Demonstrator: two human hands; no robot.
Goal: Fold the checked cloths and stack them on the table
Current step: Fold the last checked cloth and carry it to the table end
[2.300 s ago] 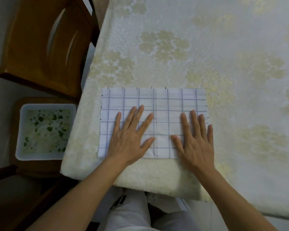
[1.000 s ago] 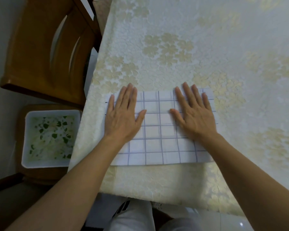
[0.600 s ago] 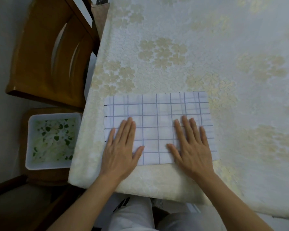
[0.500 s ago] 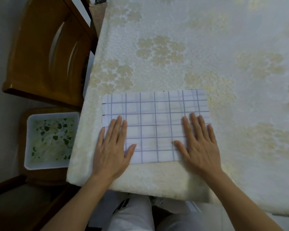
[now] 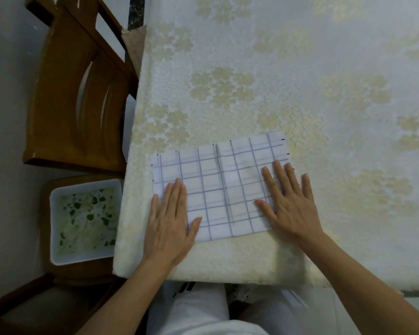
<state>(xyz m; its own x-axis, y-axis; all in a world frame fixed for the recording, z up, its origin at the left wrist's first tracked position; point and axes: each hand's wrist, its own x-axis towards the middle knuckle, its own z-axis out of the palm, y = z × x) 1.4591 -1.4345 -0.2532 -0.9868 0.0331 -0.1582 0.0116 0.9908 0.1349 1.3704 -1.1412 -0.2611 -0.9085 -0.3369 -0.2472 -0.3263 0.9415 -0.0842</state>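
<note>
- Head view: white blue-checked folded cloth (image 5: 219,187) is laid near the near-left table (image 5: 300,68) edge, long axis left-right.
- Left hand (image 5: 169,223) and right hand (image 5: 289,204) are pressed flat, released, on opposite ends; neither is nearer.

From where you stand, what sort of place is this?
Most likely a home dining area. A table dressed in cream flowered fabric fills the view, a wooden chair stands at its side, and a checked cloth lies flat near its front edge, which looks like household linen.
</note>
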